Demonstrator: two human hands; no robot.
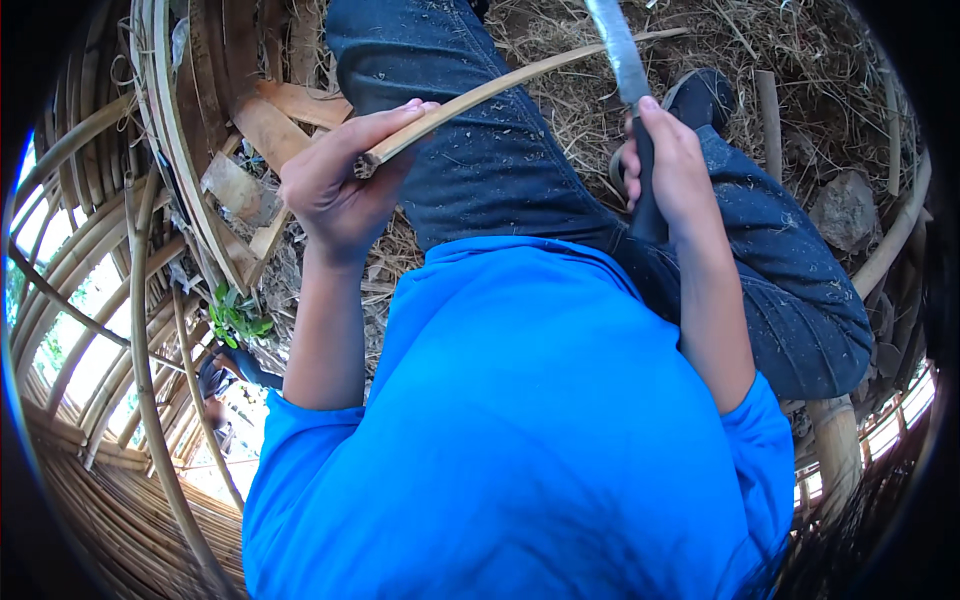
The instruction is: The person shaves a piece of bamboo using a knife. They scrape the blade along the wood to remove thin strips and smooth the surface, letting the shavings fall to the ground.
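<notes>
Gripping a bamboo strip (500,90) in the left hand (335,185), right hand (672,165) clenched on a knife (630,90), straw-littered ground (800,60) beneath.

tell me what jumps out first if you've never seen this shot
The bright blue shirt fills the lower middle. Above it, the left hand grips the end of a long bamboo strip, while the right hand holds a knife with its blade pointing up. Curved bamboo strips pile up on the left.

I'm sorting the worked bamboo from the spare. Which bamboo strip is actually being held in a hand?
The pale, thin bamboo strip gripped by the left hand, running up-right across the jeans. The other curved bamboo strips lie unheld at the left.
</notes>
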